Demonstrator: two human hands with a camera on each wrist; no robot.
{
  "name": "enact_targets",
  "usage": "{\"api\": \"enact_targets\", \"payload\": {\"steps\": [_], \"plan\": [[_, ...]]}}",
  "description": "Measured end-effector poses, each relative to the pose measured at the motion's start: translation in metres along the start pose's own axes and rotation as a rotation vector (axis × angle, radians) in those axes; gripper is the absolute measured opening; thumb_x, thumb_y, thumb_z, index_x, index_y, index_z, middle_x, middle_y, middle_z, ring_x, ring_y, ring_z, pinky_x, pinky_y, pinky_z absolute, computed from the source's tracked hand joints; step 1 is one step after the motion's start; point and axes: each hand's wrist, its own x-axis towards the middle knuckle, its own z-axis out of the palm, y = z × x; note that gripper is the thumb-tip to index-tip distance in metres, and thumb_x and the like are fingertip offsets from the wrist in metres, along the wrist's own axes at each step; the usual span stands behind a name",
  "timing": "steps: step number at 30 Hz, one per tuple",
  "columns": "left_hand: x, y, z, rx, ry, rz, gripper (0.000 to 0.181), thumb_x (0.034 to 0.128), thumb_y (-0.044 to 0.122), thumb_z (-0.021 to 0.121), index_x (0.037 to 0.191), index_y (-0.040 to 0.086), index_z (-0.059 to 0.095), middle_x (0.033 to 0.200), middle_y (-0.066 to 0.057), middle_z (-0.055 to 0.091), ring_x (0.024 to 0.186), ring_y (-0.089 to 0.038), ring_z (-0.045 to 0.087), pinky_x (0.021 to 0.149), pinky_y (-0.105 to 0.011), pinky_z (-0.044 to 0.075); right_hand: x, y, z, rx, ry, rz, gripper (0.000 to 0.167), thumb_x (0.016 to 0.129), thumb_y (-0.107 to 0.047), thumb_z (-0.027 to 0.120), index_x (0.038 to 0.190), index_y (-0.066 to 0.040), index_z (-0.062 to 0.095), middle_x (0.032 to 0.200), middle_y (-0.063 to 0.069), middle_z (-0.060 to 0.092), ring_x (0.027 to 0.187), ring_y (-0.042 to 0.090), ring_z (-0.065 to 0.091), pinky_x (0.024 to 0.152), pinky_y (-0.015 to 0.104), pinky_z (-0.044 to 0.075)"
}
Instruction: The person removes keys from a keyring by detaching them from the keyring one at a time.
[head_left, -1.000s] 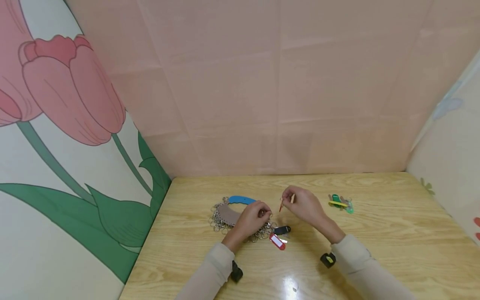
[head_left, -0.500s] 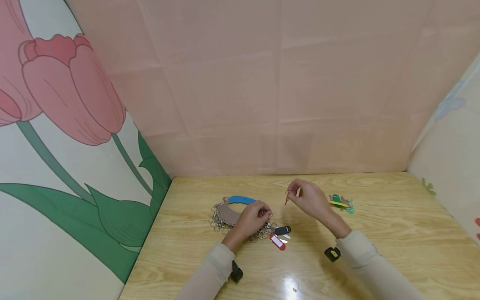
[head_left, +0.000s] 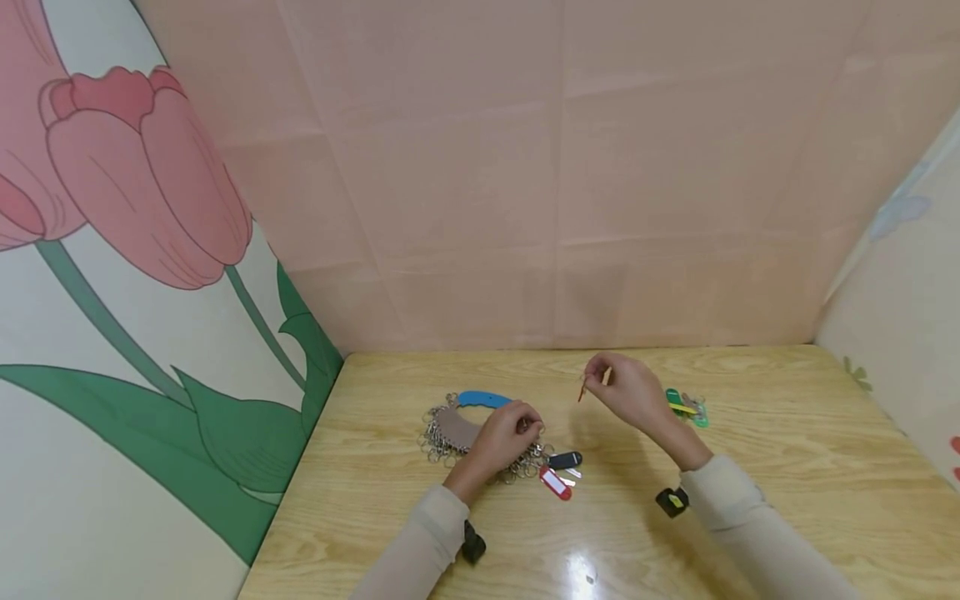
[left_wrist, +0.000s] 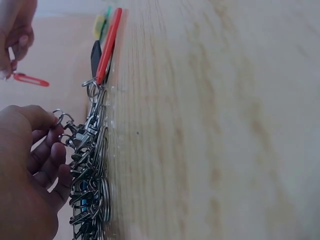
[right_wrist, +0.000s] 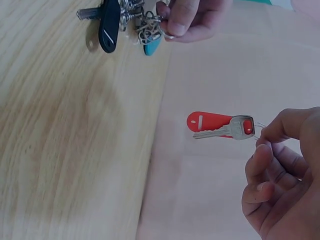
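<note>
A silver key (right_wrist: 227, 132) and a red tag (right_wrist: 206, 119) are hanging on one thin ring (right_wrist: 258, 124), clear of the table (head_left: 360, 517). The right hand (head_left: 628, 393) is pinching that ring between thumb and forefinger, its other fingers curling loosely. Off to its left, the left hand (head_left: 504, 437) is gripping a small metal ring (left_wrist: 65, 116) at the end of the key rack (head_left: 456, 427), whose blue handle (head_left: 482, 400) is lying beyond that hand. Just right of the left hand, a black tag (head_left: 564, 460) and a red-framed tag (head_left: 556, 483) are resting on the table. Right of the right hand, green and yellow tags (head_left: 681, 408) are lying bunched, apparently with keys among them, partly hidden by its wrist.
</note>
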Motion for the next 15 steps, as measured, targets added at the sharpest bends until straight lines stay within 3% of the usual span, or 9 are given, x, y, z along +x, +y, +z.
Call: {"api": "enact_targets", "payload": {"steps": [15], "plan": [[0.000, 0.000, 0.001, 0.004, -0.002, 0.000, 0.009, 0.1054, 0.021, 0.069, 0.103, 0.018, 0.077, 0.092, 0.006, 0.064, 0.076, 0.000, 0.050, 0.068, -0.018, 0.046, 0.004, 0.017, -0.008, -0.022, 0.054, -0.031, 0.004, 0.096, -0.013, 0.069, 0.096, -0.011, 0.072, 0.084, 0.003, 0.071, 0.063, 0.013, 0.055, 0.056, 0.027, 0.042]]}}
